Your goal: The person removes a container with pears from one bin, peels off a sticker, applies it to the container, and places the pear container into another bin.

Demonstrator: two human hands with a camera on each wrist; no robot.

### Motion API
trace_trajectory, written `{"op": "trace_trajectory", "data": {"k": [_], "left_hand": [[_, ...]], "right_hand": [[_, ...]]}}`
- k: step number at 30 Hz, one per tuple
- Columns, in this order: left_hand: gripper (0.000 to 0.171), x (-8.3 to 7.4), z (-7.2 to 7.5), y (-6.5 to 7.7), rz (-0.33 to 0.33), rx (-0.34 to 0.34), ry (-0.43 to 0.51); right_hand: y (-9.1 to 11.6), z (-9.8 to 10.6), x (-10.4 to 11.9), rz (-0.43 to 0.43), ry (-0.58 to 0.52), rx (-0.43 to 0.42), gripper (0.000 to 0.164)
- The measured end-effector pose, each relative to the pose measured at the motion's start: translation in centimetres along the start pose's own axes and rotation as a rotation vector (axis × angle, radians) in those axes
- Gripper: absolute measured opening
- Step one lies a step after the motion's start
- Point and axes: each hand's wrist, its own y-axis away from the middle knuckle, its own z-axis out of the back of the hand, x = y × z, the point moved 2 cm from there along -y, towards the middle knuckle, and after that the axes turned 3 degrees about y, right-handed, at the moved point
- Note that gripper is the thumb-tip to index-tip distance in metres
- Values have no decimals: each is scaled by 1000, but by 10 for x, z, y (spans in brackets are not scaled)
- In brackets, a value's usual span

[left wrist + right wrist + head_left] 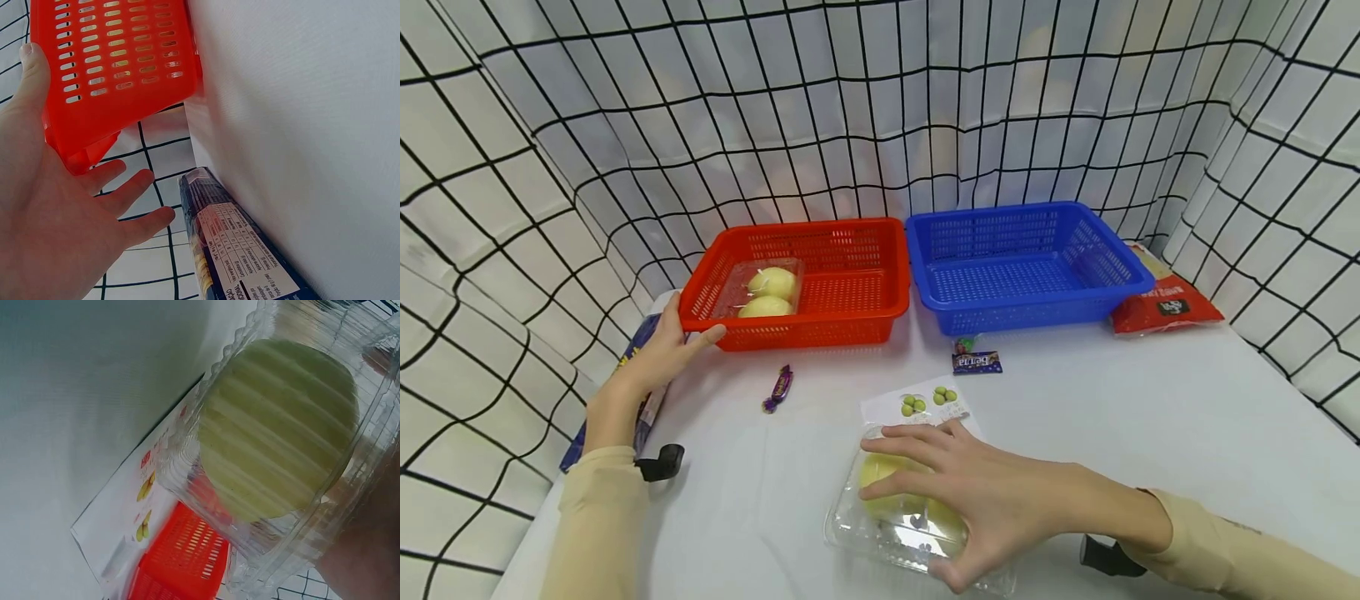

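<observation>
My right hand arches over a clear plastic clamshell box of yellow-green round fruit, gripping it with the thumb at the near side and the fingers on the far side and lid. A white card with printed fruit lies at the box's far edge. At the left front corner of the red basket, my left hand rests with its thumb along the rim and its other fingers straight. Another clear box of fruit sits in that basket's left end.
A blue basket stands right of the red one, with a red packet beside it. Small wrapped sweets lie in front, and a purple sweet farther left. A dark blue packet lies beneath my left arm. Black netting surrounds the table.
</observation>
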Motion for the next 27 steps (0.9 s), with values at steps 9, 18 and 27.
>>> {"op": "trace_trajectory", "data": {"k": [9,18,27], "left_hand": [[101,2,-1,0,5,9,-9],[98,4,-2,-1,-21,-2,5],[93,1,1,1,-36,-14,8]], "right_hand": [[1,-13,-1,37,70,-10,87],[1,-19,-2,15,36,39,88],[1,-19,0,35,105,53,87]]}}
